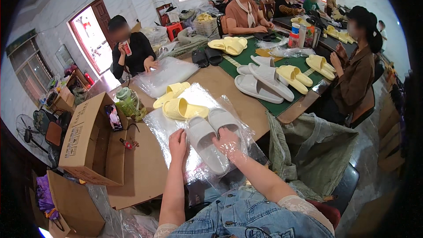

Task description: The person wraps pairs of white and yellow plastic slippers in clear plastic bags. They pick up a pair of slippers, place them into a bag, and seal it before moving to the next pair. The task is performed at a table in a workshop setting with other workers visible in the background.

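A pair of grey ribbed slippers lies in front of me on clear plastic bags (161,128). My right hand (228,143) is closed at the right grey slipper (224,119), its fingers at the inner edge below the strap. Just left of the left grey slipper (209,152), my left hand (177,143) rests over the plastic with its fingers drawn together; what they pinch, if anything, is hidden. Beyond the grey pair sit two yellow slippers, one near (183,109) and one farther back (172,93).
An open cardboard box (88,139) with a phone (113,117) stands at the left, near a green jug (128,101). More grey slippers (260,89) and yellow slippers (295,78) lie on a green mat (229,68). A woven sack (313,158) hangs at the right. Several people sit around.
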A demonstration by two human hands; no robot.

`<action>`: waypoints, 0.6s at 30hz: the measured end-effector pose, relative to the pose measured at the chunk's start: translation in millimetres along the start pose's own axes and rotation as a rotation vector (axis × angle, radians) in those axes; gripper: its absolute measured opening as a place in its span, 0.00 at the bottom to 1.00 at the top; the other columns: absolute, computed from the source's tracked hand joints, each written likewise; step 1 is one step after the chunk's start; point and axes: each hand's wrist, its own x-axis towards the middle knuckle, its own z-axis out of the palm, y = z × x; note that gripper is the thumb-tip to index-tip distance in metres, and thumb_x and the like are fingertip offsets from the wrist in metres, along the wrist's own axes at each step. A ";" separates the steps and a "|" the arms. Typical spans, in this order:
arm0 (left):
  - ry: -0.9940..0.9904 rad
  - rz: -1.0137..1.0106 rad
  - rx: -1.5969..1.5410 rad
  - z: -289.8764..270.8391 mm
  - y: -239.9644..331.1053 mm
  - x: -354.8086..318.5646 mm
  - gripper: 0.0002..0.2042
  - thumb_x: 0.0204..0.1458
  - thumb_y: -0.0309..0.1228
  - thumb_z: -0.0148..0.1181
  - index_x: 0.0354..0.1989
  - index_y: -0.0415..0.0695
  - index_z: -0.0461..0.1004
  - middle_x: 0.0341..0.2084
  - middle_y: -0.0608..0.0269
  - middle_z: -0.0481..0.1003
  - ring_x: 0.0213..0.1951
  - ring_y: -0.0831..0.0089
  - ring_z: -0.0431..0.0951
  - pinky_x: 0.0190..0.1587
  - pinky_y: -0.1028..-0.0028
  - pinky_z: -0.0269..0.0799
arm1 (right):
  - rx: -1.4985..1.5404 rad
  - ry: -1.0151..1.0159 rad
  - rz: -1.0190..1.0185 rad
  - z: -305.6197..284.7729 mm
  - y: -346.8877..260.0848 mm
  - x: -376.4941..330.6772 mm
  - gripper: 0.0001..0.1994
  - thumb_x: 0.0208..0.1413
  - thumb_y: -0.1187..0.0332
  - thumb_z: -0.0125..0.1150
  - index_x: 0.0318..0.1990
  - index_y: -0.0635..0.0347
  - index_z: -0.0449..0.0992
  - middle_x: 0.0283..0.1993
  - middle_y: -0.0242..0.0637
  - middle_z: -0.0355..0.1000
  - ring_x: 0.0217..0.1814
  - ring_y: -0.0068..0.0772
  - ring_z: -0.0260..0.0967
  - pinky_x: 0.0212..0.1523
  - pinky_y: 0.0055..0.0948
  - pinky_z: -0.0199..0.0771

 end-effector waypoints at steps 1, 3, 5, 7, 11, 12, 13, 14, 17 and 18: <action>-0.002 0.001 0.003 -0.1 0.3 0.3 0.14 0.59 0.35 0.56 0.47 0.41 0.80 0.48 0.51 0.79 0.53 0.54 0.74 0.60 0.61 0.66 | 0.011 0.005 -0.004 0.2 0.5 -0.4 0.21 0.55 0.52 0.58 0.45 0.62 0.73 0.45 0.51 0.73 0.47 0.56 0.74 0.48 0.51 0.75; -0.003 0.007 -0.002 -1.1 1.9 0.5 0.14 0.59 0.35 0.56 0.47 0.41 0.80 0.48 0.51 0.79 0.53 0.54 0.74 0.60 0.61 0.66 | 0.033 0.015 -0.012 0.0 1.4 -1.1 0.21 0.55 0.52 0.59 0.45 0.62 0.73 0.44 0.51 0.73 0.46 0.57 0.74 0.48 0.51 0.75; 0.000 0.014 -0.005 -2.6 4.7 -0.1 0.14 0.59 0.35 0.56 0.47 0.41 0.81 0.47 0.51 0.79 0.53 0.54 0.74 0.60 0.61 0.66 | 0.033 0.005 -0.001 -1.0 0.1 -0.8 0.21 0.54 0.52 0.59 0.44 0.62 0.73 0.44 0.51 0.73 0.46 0.57 0.74 0.48 0.51 0.74; 0.008 0.022 -0.008 -2.5 5.8 -0.8 0.14 0.59 0.35 0.56 0.46 0.41 0.81 0.47 0.51 0.79 0.53 0.54 0.74 0.60 0.62 0.66 | 0.026 0.012 -0.007 0.2 1.3 -0.6 0.21 0.55 0.51 0.58 0.44 0.62 0.73 0.44 0.50 0.74 0.46 0.56 0.74 0.47 0.52 0.75; 0.007 0.010 -0.014 -2.5 5.8 -0.6 0.13 0.59 0.34 0.57 0.46 0.41 0.81 0.47 0.52 0.79 0.53 0.55 0.74 0.60 0.62 0.66 | 0.001 0.018 -0.024 8.5 7.3 1.3 0.22 0.58 0.49 0.55 0.45 0.61 0.73 0.45 0.48 0.74 0.45 0.54 0.76 0.45 0.54 0.76; 0.003 0.012 -0.006 -2.3 5.1 -0.1 0.13 0.59 0.34 0.57 0.46 0.41 0.81 0.47 0.52 0.79 0.53 0.55 0.74 0.60 0.62 0.66 | -0.005 0.012 -0.019 8.4 7.6 1.6 0.22 0.58 0.49 0.55 0.45 0.61 0.73 0.45 0.48 0.73 0.45 0.54 0.76 0.45 0.55 0.76; -0.001 0.014 0.001 -2.1 4.5 0.0 0.13 0.59 0.34 0.57 0.46 0.41 0.81 0.47 0.52 0.79 0.53 0.55 0.74 0.59 0.62 0.66 | -0.006 0.007 -0.011 8.1 7.4 1.5 0.22 0.58 0.49 0.55 0.46 0.60 0.73 0.45 0.48 0.73 0.45 0.55 0.76 0.45 0.55 0.75; 0.002 0.013 0.001 -1.5 4.1 -0.2 0.13 0.59 0.34 0.57 0.46 0.41 0.80 0.47 0.52 0.79 0.52 0.55 0.74 0.59 0.62 0.66 | -0.007 0.002 -0.003 7.4 6.7 1.3 0.22 0.58 0.48 0.55 0.46 0.60 0.73 0.46 0.48 0.73 0.46 0.55 0.76 0.45 0.55 0.75; 0.012 0.013 0.002 -0.2 1.8 -0.4 0.13 0.59 0.34 0.58 0.47 0.41 0.80 0.47 0.52 0.79 0.52 0.55 0.74 0.59 0.62 0.67 | -0.010 0.009 -0.008 8.9 7.5 2.0 0.22 0.58 0.48 0.55 0.46 0.60 0.73 0.46 0.48 0.73 0.46 0.55 0.76 0.45 0.56 0.75; 0.015 0.011 0.002 0.3 1.8 -0.8 0.13 0.59 0.34 0.58 0.47 0.41 0.80 0.47 0.52 0.79 0.52 0.55 0.74 0.59 0.62 0.67 | -0.011 0.014 -0.013 9.7 8.0 2.1 0.22 0.58 0.48 0.55 0.46 0.60 0.73 0.46 0.48 0.73 0.45 0.55 0.76 0.44 0.57 0.75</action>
